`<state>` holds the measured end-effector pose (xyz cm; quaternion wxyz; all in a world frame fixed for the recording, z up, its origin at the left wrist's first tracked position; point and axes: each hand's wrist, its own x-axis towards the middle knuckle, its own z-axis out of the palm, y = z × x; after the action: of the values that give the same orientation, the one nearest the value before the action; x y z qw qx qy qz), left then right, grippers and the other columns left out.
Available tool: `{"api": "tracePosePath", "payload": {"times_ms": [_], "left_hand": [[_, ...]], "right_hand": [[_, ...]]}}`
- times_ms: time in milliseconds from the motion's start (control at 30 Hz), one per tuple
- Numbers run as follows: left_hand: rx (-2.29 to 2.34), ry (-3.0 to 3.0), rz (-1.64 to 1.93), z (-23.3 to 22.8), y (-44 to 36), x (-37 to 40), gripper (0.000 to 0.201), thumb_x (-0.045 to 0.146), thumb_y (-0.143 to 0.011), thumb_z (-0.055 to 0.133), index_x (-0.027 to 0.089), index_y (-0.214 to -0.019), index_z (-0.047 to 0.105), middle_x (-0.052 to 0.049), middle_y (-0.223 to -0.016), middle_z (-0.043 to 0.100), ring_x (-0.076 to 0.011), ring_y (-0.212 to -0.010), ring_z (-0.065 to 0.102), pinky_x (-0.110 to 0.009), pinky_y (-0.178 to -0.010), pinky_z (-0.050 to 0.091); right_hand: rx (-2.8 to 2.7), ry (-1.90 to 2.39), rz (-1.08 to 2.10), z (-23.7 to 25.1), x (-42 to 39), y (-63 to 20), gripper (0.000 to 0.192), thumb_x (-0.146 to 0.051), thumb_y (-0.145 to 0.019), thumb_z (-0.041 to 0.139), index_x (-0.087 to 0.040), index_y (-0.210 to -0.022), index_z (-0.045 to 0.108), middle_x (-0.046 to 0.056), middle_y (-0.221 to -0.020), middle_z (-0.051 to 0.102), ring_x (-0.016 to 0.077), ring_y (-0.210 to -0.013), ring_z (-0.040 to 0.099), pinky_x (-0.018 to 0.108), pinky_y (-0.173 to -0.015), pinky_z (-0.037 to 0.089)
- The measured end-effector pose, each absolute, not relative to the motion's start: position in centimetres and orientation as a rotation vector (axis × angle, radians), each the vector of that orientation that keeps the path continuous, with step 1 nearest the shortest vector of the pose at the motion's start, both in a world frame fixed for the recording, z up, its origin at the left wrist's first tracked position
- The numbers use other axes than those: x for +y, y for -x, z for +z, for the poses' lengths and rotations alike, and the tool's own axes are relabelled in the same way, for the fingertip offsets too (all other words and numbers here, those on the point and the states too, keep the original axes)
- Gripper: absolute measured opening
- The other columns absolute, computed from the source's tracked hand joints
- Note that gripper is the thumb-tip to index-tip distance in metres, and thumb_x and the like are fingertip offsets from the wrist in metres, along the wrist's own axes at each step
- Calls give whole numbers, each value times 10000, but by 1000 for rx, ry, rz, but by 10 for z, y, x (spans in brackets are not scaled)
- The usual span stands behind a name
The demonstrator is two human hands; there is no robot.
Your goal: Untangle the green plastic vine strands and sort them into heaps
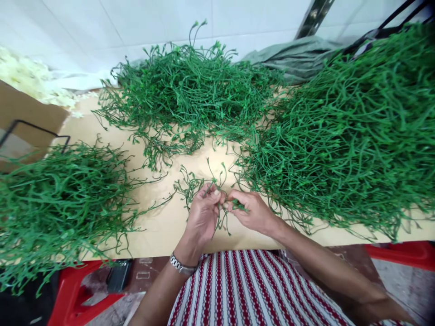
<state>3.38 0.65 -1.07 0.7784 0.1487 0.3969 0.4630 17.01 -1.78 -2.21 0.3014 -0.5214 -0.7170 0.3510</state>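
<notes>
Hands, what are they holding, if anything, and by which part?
Both hands pinch one green sprig near its base: left hand and right hand meet fingertip to fingertip, the thin branches fanning up above the table.

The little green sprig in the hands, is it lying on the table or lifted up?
Lifted up. Both hands, left and right, pinch the green plastic sprig above the tan tabletop.

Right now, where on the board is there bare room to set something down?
Bare board lies between the left pile and the hands: left hand, right hand. Another strip runs left of the back pile. The right pile crowds its side.
</notes>
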Motion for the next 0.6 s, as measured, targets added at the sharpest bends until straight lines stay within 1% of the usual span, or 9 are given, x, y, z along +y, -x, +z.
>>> {"api": "tracePosePath", "payload": {"times_ms": [100,200,267,367,433,533,600], "left_hand": [[904,-399,966,-12,-33,7,210,106,-632,663,145,-752,496,33,-569,534,-72,-512,505,-170,-485,379],[876,-430,880,-14,-32,9,157,150,-671,631,143,-683,475,32,-503,517,-55,-428,446,-152,-408,320],[848,-418,862,-14,-32,9,186,141,-655,625,145,-613,444,53,-438,452,-35,-385,387,-138,-384,292],[886,-337,873,-12,-35,9,230,93,-582,626,145,-547,404,83,-400,364,-7,-347,307,-118,-353,257],[925,-274,867,-10,-38,10,226,59,-544,616,144,-548,406,94,-412,347,2,-333,283,-110,-328,233],[949,-221,849,-7,-39,10,223,27,-531,604,144,-572,418,99,-435,349,7,-320,276,-106,-306,212],[951,-205,836,-7,-39,10,219,21,-535,598,143,-579,422,99,-440,357,10,-313,265,-107,-299,199]], "right_hand": [[-2004,1373,844,-18,-20,-169,95,-145,-807,453,-166,-839,540,8,-702,589,103,-588,504,206,-575,363],[-2078,1325,868,-15,-20,-168,117,-119,-786,465,-160,-855,550,19,-737,600,116,-627,520,215,-594,374],[-2074,1256,956,-13,-18,-168,140,-100,-779,474,-158,-855,576,16,-744,608,111,-636,524,210,-598,380],[-1989,1101,1139,-15,-14,-170,174,-106,-800,473,-162,-882,616,20,-787,634,105,-678,550,203,-622,405],[-1944,1009,1241,-18,-11,-172,183,-113,-802,469,-155,-881,629,34,-832,650,114,-723,571,212,-637,422],[-1913,960,1352,-21,-7,-176,172,-122,-783,473,-143,-851,629,45,-843,661,120,-697,567,220,-612,427],[-1898,951,1414,-22,-5,-178,140,-150,-780,487,-139,-820,621,51,-842,661,123,-702,561,226,-626,429]]}}
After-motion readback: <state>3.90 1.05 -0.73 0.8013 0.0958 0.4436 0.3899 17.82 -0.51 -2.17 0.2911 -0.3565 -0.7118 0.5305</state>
